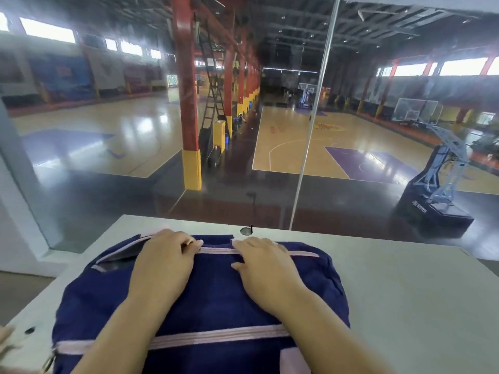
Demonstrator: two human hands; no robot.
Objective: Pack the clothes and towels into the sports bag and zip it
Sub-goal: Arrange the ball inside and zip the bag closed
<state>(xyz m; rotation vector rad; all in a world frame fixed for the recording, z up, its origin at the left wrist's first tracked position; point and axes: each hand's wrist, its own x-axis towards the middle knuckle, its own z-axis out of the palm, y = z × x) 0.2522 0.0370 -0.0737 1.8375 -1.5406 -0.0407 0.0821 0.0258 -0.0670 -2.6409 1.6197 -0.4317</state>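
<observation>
A navy sports bag (216, 290) with pale pink zipper tape lies on a white table (405, 292) in front of me. Its top zipper (216, 250) is closed from the right end to about the middle; the left stretch gapes open over a dark inside. My left hand (164, 257) rests on the bag top, with its fingertips pinched at the zipper where the closed part ends, likely on the slider. My right hand (262, 263) lies flat on the bag just right of it, fingers across the closed zipper. No clothes or towels show outside the bag.
A glass wall (310, 130) stands right behind the table's far edge, overlooking a basketball hall. A small round black fitting (246, 230) sits at the table's back edge. A second pink zipper (216, 338) runs along the bag's near side.
</observation>
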